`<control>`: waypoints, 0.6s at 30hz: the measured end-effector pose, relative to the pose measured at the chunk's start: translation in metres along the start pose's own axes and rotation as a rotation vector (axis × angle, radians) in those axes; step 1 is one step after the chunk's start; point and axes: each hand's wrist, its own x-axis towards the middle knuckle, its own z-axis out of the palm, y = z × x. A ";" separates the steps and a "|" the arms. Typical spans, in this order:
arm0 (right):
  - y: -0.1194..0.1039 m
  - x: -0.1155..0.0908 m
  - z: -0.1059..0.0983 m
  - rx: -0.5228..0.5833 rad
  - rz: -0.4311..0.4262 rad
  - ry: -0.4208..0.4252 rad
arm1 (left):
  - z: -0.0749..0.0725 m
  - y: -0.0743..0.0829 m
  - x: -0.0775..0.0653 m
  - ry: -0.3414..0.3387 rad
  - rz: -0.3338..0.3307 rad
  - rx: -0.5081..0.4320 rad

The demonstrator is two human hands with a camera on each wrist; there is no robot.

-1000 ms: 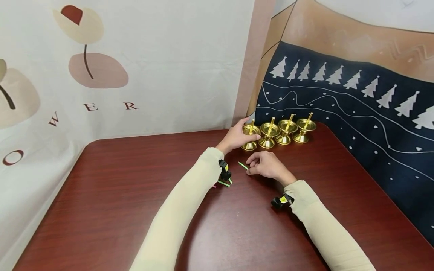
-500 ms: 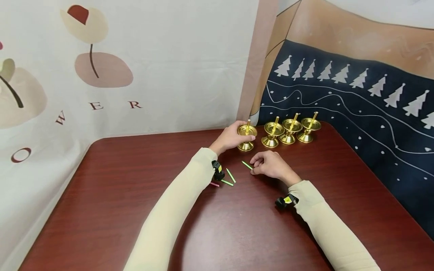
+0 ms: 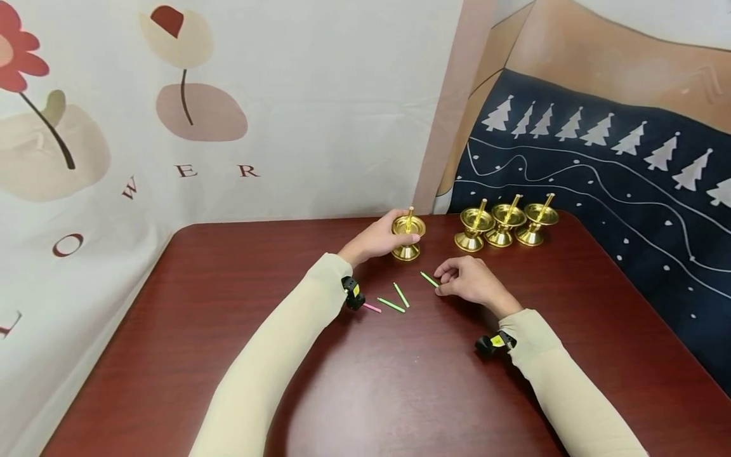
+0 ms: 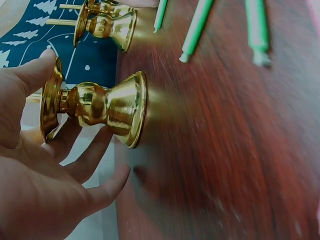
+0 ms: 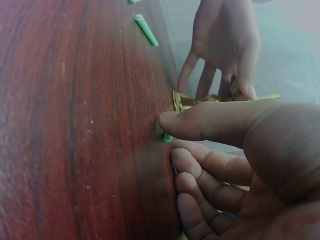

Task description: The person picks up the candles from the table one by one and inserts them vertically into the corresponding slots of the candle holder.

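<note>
My left hand [image 3: 379, 238] holds a gold candlestick [image 3: 407, 251], thumb and fingers round its dish and stem. A gold stick rises from its centre. The left wrist view shows the same candlestick [image 4: 122, 107] near the table; whether its base touches the wood, I cannot tell. My right hand [image 3: 468, 279] lies low on the table to the right, pinching the end of a thin green candle [image 3: 428, 278] between thumb and index finger. Most of that candle is hidden behind the thumb in the right wrist view. Two more green candles [image 3: 391, 304] and a pink candle [image 3: 372, 308] lie between the hands.
Three matching gold candlesticks [image 3: 499, 237] stand close together near the table's back right corner. A white curtain [image 3: 320, 127] hangs behind the back edge, a dark tree-patterned cloth [image 3: 605, 184] along the right. The dark red wooden table [image 3: 365, 393] extends toward me.
My left hand has drawn its candlestick left, away from the other three, widening the gap. The right hand keeps its place at the green candle. The head view has shifted slightly left.
</note>
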 end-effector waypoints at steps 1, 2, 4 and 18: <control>0.000 -0.001 0.000 0.002 -0.002 0.000 | 0.000 -0.011 0.006 -0.005 0.012 -0.017; 0.001 -0.001 0.000 0.004 -0.004 -0.001 | -0.001 -0.011 0.004 -0.011 0.001 -0.020; 0.001 -0.002 -0.001 0.006 -0.007 -0.002 | -0.003 -0.012 0.000 -0.015 -0.006 -0.017; 0.001 -0.003 -0.002 0.025 -0.030 -0.006 | -0.019 -0.008 -0.048 0.014 -0.025 -0.044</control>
